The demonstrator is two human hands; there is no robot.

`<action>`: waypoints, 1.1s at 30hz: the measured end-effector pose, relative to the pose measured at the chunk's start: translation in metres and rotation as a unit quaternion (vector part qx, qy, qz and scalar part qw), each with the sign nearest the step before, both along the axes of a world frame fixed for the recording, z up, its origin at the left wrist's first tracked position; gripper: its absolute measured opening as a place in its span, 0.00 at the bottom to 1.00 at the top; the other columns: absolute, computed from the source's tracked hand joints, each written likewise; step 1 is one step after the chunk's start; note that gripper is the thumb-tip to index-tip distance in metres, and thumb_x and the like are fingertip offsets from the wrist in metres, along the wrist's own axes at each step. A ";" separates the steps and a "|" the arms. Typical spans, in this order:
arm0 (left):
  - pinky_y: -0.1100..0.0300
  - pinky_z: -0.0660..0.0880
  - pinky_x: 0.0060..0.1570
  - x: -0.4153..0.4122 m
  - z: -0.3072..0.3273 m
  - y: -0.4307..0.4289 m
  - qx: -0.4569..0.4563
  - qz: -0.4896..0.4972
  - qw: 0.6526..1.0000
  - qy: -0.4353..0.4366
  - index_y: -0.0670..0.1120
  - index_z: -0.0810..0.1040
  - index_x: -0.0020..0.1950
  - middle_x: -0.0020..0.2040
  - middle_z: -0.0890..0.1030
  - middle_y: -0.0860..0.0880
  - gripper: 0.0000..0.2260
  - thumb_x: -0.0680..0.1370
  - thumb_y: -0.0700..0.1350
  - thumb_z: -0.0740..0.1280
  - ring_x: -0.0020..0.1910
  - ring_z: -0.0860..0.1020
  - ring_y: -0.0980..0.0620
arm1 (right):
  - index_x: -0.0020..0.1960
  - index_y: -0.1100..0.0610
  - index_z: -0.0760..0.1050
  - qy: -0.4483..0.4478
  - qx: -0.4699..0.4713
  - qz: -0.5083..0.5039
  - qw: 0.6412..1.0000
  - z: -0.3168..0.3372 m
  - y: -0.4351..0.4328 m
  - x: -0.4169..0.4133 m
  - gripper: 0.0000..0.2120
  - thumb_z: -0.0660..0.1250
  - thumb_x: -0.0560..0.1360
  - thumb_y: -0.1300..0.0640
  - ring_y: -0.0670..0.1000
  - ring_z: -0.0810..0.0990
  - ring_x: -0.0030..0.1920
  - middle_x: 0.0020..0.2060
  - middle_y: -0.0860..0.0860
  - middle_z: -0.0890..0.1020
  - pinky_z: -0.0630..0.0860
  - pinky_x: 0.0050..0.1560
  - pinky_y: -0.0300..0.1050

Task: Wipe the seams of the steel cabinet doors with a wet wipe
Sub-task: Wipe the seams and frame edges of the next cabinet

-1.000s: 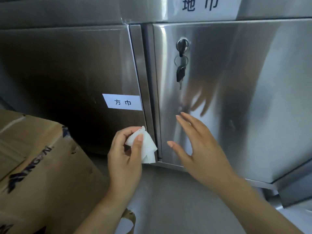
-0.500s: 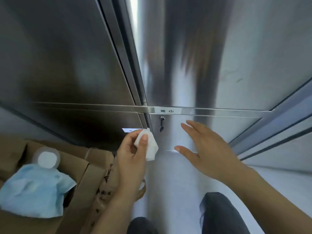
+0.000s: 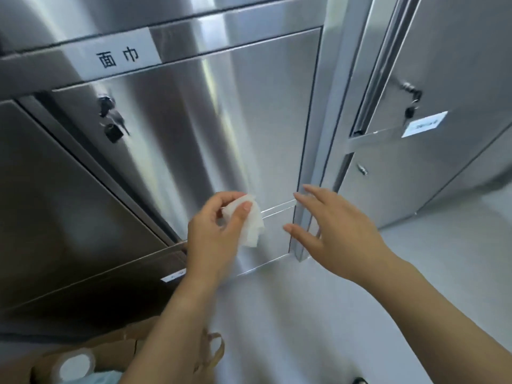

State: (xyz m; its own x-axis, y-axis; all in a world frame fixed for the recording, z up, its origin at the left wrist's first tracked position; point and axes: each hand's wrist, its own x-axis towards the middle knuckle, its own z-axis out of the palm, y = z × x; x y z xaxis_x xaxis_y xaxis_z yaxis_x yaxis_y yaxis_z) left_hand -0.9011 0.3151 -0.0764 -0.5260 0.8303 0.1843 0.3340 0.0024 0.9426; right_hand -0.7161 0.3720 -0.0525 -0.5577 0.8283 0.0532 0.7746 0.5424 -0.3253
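While the left hand (image 3: 213,234) pinches a crumpled white wet wipe (image 3: 253,225) between its thumb and curled fingers, it holds the wipe in front of the lower part of the cabinet door (image 3: 221,134). From where I stand I cannot tell whether the wipe is touching the steel. The wipe hangs just left of a thin horizontal seam (image 3: 277,210) that runs across the bottom of the door towards the corner post (image 3: 321,128).

The right hand (image 3: 338,225) grasps nothing. Its fingers are straight and spread, and the fingertips (image 3: 300,195) lie in front of the lower end of that post, near the wipe but apart from it.

Higher up on the same door, a lock (image 3: 104,102) has a bunch of keys (image 3: 113,131) hanging from it. A white label (image 3: 122,58) with two black characters sits on the steel strip above. A darker door (image 3: 69,203) adjoins on the left. Past the post to the right stands a second cabinet (image 3: 457,65), with its own key (image 3: 411,99) and a small white tag (image 3: 424,124).

Down at the lower left is a cardboard box (image 3: 116,347), with a roll of tape (image 3: 74,367) and something pale blue (image 3: 102,379) in it.
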 end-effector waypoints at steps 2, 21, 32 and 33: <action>0.52 0.78 0.45 0.023 0.012 0.013 0.018 -0.025 1.000 -0.001 0.55 0.81 0.46 0.44 0.82 0.60 0.02 0.75 0.47 0.72 0.45 0.79 0.55 | 0.74 0.49 0.59 -0.002 0.007 -0.016 1.000 0.012 0.005 0.026 0.31 0.54 0.76 0.36 0.48 0.59 0.73 0.74 0.46 0.61 0.59 0.70 0.46; 0.74 0.70 0.39 0.404 0.067 0.162 0.108 -0.323 0.940 0.010 0.56 0.81 0.48 0.44 0.81 0.62 0.05 0.77 0.46 0.69 0.43 0.78 0.63 | 0.75 0.47 0.57 -0.045 0.095 -0.239 0.965 0.083 0.043 0.406 0.32 0.55 0.75 0.36 0.45 0.54 0.74 0.75 0.44 0.57 0.59 0.70 0.45; 0.74 0.70 0.38 0.467 0.093 0.270 0.135 -0.374 0.916 0.056 0.56 0.80 0.46 0.43 0.82 0.62 0.03 0.73 0.51 0.68 0.42 0.78 0.62 | 0.75 0.46 0.57 -0.041 0.112 -0.273 0.955 0.091 0.129 0.463 0.31 0.54 0.76 0.35 0.45 0.55 0.74 0.75 0.44 0.58 0.61 0.68 0.44; 0.73 0.70 0.38 0.471 0.096 0.284 0.145 -0.379 0.912 0.059 0.56 0.80 0.45 0.43 0.82 0.62 0.03 0.73 0.51 0.68 0.42 0.78 0.62 | 0.74 0.46 0.58 -0.041 0.121 -0.280 0.951 0.093 0.139 0.466 0.30 0.54 0.76 0.35 0.45 0.56 0.74 0.75 0.44 0.58 0.61 0.68 0.44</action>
State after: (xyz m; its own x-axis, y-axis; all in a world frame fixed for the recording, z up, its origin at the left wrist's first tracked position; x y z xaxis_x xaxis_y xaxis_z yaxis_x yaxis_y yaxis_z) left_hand -0.4305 0.5988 0.0192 0.2164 0.8548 0.4717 0.2352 -0.5146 0.8246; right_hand -0.2498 0.5110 0.0407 -0.0435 0.9656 0.2565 0.9815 0.0893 -0.1695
